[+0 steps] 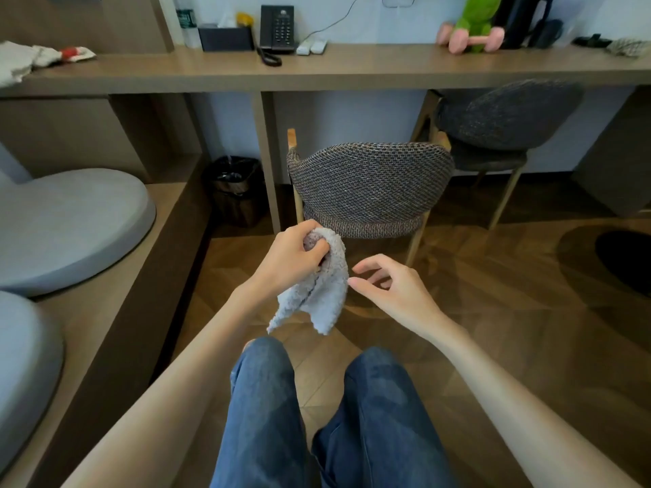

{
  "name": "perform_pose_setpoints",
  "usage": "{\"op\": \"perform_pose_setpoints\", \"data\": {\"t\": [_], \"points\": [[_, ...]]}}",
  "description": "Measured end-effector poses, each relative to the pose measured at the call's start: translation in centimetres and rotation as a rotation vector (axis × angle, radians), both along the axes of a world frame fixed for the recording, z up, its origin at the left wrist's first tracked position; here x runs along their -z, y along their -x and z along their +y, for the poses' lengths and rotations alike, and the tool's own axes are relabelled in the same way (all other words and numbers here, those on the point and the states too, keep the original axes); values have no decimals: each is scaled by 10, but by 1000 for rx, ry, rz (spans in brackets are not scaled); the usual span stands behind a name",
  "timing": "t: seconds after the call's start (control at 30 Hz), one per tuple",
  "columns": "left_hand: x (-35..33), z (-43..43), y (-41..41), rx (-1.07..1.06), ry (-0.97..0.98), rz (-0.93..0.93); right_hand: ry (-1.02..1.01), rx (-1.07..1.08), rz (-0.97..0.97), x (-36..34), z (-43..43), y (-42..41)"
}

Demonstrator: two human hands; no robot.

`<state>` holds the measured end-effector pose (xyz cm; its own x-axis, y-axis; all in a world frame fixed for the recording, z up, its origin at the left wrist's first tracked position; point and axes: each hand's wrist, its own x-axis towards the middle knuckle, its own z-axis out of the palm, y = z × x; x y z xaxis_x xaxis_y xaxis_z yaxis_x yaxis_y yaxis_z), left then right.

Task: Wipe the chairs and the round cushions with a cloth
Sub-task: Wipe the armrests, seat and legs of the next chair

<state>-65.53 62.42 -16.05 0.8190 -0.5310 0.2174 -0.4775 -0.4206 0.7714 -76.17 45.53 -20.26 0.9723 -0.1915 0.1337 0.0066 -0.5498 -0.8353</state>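
Note:
My left hand (294, 255) grips the top of a fluffy pale grey cloth (322, 294), which hangs down above my knees. Just right of the cloth, my right hand (391, 287) hovers with loosely curled fingers, its fingertips close to the cloth's edge and holding nothing. A woven dark grey chair (370, 184) stands straight ahead, its backrest facing me. A second dark chair (507, 118) sits tucked under the desk at the right. On a low wooden platform at the left lie two round grey cushions, one farther away (70, 223) and one nearer to me (24, 368).
A long wooden desk (352, 70) spans the back, carrying a black phone (277, 28), a box, a green toy with pink dumbbell (472, 37) and rags. A black-lined bin (236, 188) stands under the desk, left of the near chair. Wooden floor lies around my legs.

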Motion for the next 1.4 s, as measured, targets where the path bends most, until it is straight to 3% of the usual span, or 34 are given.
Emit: {"op": "perform_pose_setpoints", "data": {"t": [0.23,0.4,0.53,0.63,0.7,0.77,0.87,1.0,1.17,1.27,1.4], "points": [[-4,-8,2,-21,-53,7,-34,69,-59,9,26,0],[-1,5,-3,-8,-60,-9,41,157,-76,16,12,-3],[8,19,-12,55,-173,-142,177,237,-135,6,-8,-11],[16,23,-23,-10,-190,-162,189,173,-146,-5,-21,-18],[19,20,-27,-70,-115,-54,211,77,-71,-9,-29,-22],[20,15,-31,-123,-21,62,393,23,50,-9,-39,-23],[24,7,-35,-149,51,66,612,38,179,-3,-52,-25],[30,-1,-40,-167,115,31,211,153,259,5,-70,-26],[38,-9,-46,-203,229,144,-168,445,58,8,-82,-25],[45,-11,-52,-277,314,291,-513,619,54,17,-87,-20],[57,-3,-57,-284,213,609,-558,658,228,41,-87,-9]]}}
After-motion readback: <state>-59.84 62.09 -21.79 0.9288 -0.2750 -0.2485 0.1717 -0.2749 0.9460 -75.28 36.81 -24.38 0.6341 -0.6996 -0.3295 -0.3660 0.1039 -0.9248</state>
